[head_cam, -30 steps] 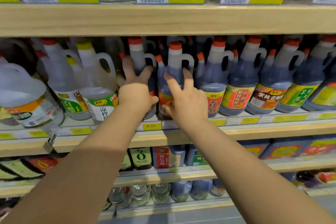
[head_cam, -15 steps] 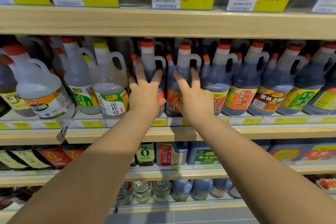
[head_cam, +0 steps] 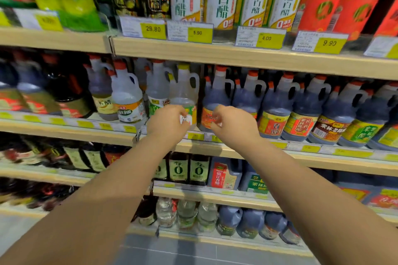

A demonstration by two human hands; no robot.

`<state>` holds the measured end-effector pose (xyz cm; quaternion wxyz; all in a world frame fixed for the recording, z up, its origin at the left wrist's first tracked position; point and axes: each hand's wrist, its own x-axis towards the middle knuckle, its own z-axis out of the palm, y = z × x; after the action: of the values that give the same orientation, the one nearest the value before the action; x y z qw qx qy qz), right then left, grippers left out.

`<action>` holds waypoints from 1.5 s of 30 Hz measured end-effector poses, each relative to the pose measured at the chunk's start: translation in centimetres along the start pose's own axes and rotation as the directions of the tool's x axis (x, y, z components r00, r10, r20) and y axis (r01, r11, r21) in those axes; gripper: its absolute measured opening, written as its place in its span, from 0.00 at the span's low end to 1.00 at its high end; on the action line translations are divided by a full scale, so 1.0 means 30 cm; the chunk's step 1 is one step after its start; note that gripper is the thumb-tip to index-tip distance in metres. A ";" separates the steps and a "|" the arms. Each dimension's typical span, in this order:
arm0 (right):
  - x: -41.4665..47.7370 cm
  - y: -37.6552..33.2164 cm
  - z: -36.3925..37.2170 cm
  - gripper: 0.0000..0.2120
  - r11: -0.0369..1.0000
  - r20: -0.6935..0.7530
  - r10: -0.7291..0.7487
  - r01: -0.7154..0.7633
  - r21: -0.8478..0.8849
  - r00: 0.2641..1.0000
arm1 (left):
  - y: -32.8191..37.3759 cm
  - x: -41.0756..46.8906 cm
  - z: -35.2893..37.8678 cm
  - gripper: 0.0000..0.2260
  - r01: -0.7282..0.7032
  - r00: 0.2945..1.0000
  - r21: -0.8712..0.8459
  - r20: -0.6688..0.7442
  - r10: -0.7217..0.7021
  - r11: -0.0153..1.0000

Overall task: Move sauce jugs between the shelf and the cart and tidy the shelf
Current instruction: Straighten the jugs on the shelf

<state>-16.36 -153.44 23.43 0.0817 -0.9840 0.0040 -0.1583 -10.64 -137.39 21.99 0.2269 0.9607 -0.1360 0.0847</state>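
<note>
- The dark sauce jug [head_cam: 217, 101] stands upright on the middle shelf [head_cam: 86, 133], at the left end of a row of about 6 like it. Its long axis is vertical, and it lies just beyond and slightly above the right hand [head_cam: 233, 125], which is the nearer one.
- The clear jug [head_cam: 184, 92] with a yellow cap stands just beside it on the left, straight behind the left hand [head_cam: 167, 123].
- Both hands hang in front of the shelf edge with fingers curled inward and nothing visibly held. Blur hides whether the fingertips touch the labels.
- The likely next move is a forward, upward reach to a neck or handle.
- The jugs look like smooth moulded plastic: round-shouldered, narrow-necked, with red screw caps, glossy paper labels, and a loop handle to the right of each neck.
- No cart is in view.
</note>
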 end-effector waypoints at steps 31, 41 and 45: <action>0.314 -0.208 0.378 0.32 0.978 -0.286 0.118 -0.161 -0.135 0.951 | -0.266 0.454 0.104 0.37 0.016 0.998 0.082 0.054 -0.021 0.996; 0.357 -0.190 0.354 0.35 0.962 -0.092 0.205 -0.218 -0.167 0.974 | -0.278 0.407 0.083 0.35 -0.042 0.996 0.154 0.086 0.028 0.987; 0.354 -0.184 0.362 0.34 0.965 -0.111 0.202 -0.217 -0.150 0.973 | -0.265 0.388 0.081 0.34 -0.015 0.998 0.104 0.057 0.009 0.994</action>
<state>-3.00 -146.63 17.47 0.0181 -0.9728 0.1249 -0.1943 3.03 -134.26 19.18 0.1718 0.9724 -0.1436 0.0660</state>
